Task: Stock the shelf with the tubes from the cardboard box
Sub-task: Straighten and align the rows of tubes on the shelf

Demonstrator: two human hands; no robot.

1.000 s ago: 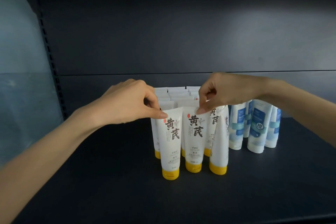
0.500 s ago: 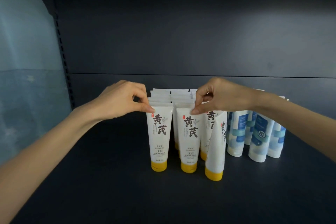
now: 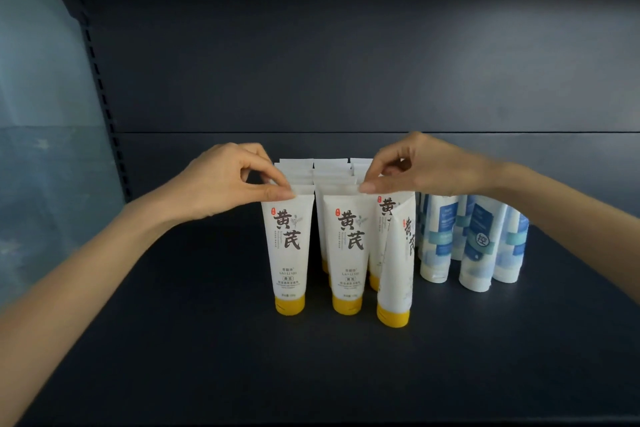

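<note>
On the dark shelf [image 3: 207, 357], centre: yellow-capped tubes [image 3: 330, 170], white, stood cap-down in three files running toward the back panel. The front rank was as follows.

- Left front tube [image 3: 289, 253]: upright. Its flat crimped top was pinched between thumb and forefinger of the left hand [image 3: 221, 184], the other fingers curled in above.
- Middle front tube [image 3: 348, 253]: upright, just beside the first but apart from it. The thumb tip of the right hand [image 3: 426, 166] pressed at its top right corner and the forefinger curled down behind the crimp. I took it for a pinch, though the rear contact was hidden from me.
- Leaning tube [image 3: 398, 263]: held by nobody, tilted, top against the file behind, cap furthest forward.
- Blue-and-white tubes [image 3: 478, 243]: a separate cluster just to the right, untouched.
- Cardboard box: not seen.

Handling, as I judged it: light, soft-walled plastic. The body would dent under a squeeze, and it looked smooth enough to slip. The sealed crimp seemed the stiffest part and the sensible place to hold for small nudges. The narrow cap made a poor foot, so each tube was tippy. With the files packed close, one bump could topple neighbours, the leaning one first.
</note>
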